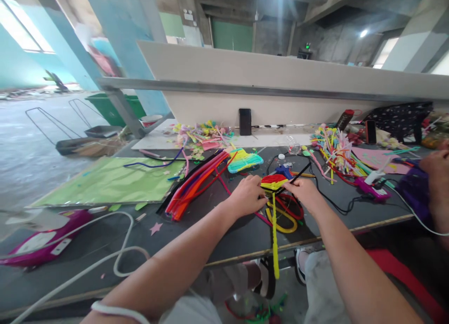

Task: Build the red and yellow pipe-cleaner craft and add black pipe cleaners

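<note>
A small red and yellow piece with a black edge (274,182) is held between my two hands over the dark table (224,249). My left hand (248,196) pinches its left side, fingers closed. At its right side, my right hand (302,193) pinches the edge together with a black strip (301,173). A yellow fuzzy stem (275,244) hangs down from the piece past the table's front edge. Beneath it lie a yellow loop (289,229) and red loops. Behind my left hand is a turquoise and yellow piece (245,160).
Pipe cleaner bundles (196,188) lie left of centre, beside a green sheet (105,181). Magenta glue guns (52,239) with cords are at both sides, a blue one (283,170) behind my hands. A phone (245,121) leans at the back. Another person's hand (437,174) is far right.
</note>
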{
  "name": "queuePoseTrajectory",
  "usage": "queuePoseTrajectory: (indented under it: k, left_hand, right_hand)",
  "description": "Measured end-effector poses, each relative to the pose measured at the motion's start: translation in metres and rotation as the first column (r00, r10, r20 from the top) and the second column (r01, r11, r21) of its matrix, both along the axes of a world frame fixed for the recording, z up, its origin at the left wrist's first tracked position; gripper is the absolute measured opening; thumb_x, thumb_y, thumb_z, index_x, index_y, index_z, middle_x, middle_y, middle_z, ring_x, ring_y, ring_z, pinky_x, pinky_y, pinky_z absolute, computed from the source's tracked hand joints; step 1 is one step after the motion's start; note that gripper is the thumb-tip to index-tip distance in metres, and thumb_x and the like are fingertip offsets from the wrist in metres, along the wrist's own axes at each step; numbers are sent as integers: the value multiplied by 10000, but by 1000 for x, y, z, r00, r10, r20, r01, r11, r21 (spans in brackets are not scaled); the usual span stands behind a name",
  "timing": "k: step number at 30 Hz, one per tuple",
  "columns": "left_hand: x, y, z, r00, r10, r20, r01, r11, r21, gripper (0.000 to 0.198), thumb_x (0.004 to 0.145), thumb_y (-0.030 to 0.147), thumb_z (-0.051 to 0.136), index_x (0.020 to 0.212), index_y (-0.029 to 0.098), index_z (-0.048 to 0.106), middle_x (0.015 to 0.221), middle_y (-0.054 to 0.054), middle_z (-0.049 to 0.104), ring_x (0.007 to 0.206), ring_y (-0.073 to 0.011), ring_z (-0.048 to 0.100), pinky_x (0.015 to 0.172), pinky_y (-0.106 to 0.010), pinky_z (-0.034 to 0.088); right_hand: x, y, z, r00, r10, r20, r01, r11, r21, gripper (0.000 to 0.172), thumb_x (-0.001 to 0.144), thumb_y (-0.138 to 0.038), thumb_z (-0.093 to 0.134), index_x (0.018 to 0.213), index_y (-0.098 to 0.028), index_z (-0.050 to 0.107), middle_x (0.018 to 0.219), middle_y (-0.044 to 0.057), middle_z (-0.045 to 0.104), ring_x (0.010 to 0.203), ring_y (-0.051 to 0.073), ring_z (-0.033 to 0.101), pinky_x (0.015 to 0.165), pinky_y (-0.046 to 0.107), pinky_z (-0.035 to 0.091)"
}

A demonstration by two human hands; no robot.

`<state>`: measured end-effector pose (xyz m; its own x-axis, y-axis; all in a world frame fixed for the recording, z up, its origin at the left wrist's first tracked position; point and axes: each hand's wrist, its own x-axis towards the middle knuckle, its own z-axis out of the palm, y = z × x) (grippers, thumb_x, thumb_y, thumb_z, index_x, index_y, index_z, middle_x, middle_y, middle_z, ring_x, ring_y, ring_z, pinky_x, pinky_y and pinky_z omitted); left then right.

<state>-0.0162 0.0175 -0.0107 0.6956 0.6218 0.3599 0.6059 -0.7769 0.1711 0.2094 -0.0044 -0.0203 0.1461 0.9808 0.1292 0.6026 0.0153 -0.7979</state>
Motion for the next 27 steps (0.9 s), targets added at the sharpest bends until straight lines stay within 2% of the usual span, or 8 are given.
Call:
queuePoseTrajectory:
  k: [4,8,13,16,18,22,25,27]
  left_hand:
    - [11,-7,-2,980,92,-177,-84,995,53,177,751,292,563,770,169,690,906,-109,534,902,-246,487,768,-357,411]
    - [14,-8,-4,987,79,-138,-73,996,52,162,764,205,507,761,157,662,870,-109,565,880,-236,509,776,-348,413]
    - [16,-6,-10,992,58,108,-41,988,-150,188,819,196,443,858,169,625,822,-55,629,794,-169,562,756,-272,419]
    - [15,-4,-14,986,114,123,-71,948,-311,203,834,219,429,887,191,624,802,-27,651,733,-149,583,675,-240,418]
    - [13,-3,-15,990,102,101,-63,941,-334,195,810,213,457,894,200,632,835,-24,661,756,-150,592,680,-234,418]
    - [12,-3,-15,996,80,34,-67,958,-277,208,760,208,502,926,201,628,892,-32,652,778,-159,585,685,-243,422]
    - [11,-4,-16,996,91,-6,-90,965,-248,207,742,199,505,918,192,615,892,-43,639,784,-167,580,683,-250,428]
    - [10,-4,-15,995,97,-36,-103,966,-236,208,727,199,513,911,191,610,895,-48,633,791,-175,582,687,-258,432]
  right_hand:
    - [-2,-2,4,1000,0,19,0,1000,1,400,705,-513,596,702,-137,733,508,-3,543,528,130,459,500,237,297]
    - [0,-2,6,998,11,60,-15,999,51,363,719,-485,595,727,-151,740,566,25,624,602,168,539,544,245,345]
    - [4,1,5,967,16,255,-21,1000,18,269,756,-410,579,721,-198,740,695,57,697,692,211,611,623,280,388]
    - [4,1,5,942,43,334,-49,999,8,220,758,-355,587,687,-206,734,769,73,711,740,221,626,642,287,385]
    - [5,0,6,937,41,346,-30,999,-37,240,763,-364,581,678,-196,730,646,67,685,650,205,612,595,283,370]
    - [11,1,4,982,0,187,20,994,-108,338,777,-454,542,709,-174,718,415,10,548,459,153,516,503,264,328]
    - [14,4,-1,998,-2,-58,-5,993,-118,398,731,-525,570,744,-154,712,384,-34,471,401,114,429,465,244,304]
    - [15,6,-3,992,4,-125,-19,993,-115,439,688,-559,600,747,-138,711,394,-49,447,402,99,396,459,236,299]
